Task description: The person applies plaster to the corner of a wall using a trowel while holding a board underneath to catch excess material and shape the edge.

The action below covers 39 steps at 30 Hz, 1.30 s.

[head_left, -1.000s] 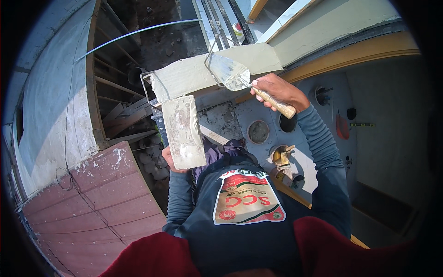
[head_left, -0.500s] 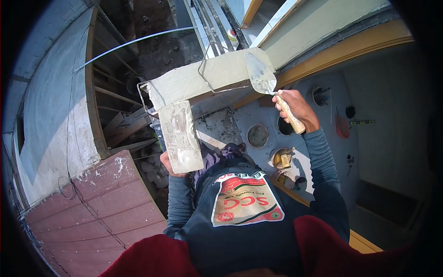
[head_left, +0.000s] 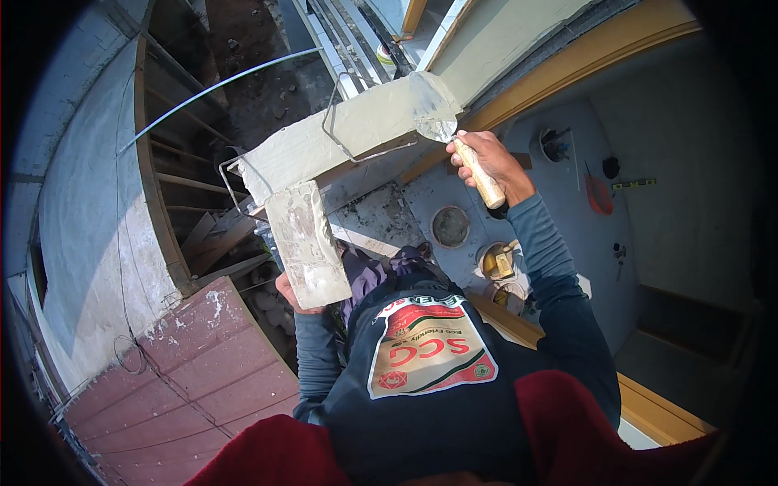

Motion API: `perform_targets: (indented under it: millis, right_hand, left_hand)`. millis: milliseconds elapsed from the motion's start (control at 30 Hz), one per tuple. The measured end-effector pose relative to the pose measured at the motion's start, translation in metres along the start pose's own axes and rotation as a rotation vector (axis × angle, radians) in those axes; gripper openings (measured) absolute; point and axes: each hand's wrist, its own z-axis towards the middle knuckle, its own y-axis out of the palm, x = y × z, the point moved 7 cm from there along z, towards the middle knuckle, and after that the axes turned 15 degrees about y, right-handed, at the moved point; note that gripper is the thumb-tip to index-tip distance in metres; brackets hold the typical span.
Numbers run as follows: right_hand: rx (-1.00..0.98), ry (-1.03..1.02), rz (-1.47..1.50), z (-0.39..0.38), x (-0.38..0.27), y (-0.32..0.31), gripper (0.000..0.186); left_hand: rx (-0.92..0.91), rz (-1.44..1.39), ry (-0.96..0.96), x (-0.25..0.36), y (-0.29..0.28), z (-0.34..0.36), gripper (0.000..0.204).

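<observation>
My right hand is wrapped round the wooden handle of a pointed trowel. Its blade lies over the right end of a pale, plastered wall ledge, and plaster smears its metal. In my left hand, mostly hidden beneath it, is a rectangular mortar board with grey-white plaster on its face. The board sits in front of my body, just below the ledge's left end. Bent metal rods, one a rod clamp near the middle and another rod clamp at the left end, hook over the ledge.
Below on the right, a tiled floor holds a bucket of grey mix, a bucket with a yellow tool and a spirit level. Left lie a maroon panel and a timber-framed opening. A pale pipe crosses above.
The view has shifted, so the ledge and both hands appear further left. The trowel blade stays at the ledge's right end. The mortar board has turned slightly.
</observation>
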Motion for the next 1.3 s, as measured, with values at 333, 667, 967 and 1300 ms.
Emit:
perform_targets:
  millis: [333, 667, 967, 1300]
  right_hand:
    - [-0.101, 0.044, 0.033, -0.046, 0.01, 0.016, 0.037]
    - [-0.054, 0.034, 0.197, -0.016, 0.012, -0.025, 0.036]
    - [-0.282, 0.115, 0.164, -0.037, 0.016, 0.04, 0.037]
    - [-0.148, 0.051, 0.203, -0.008, -0.008, -0.021, 0.035]
  left_hand:
    - [0.007, -0.017, -0.01, 0.003, -0.025, 0.009, 0.076]
    - [-0.018, 0.035, -0.01, 0.0, -0.019, 0.009, 0.076]
    - [-0.005, -0.018, 0.013, 0.0, -0.025, 0.014, 0.075]
    - [-0.192, 0.038, 0.078, 0.001, 0.001, 0.007, 0.058]
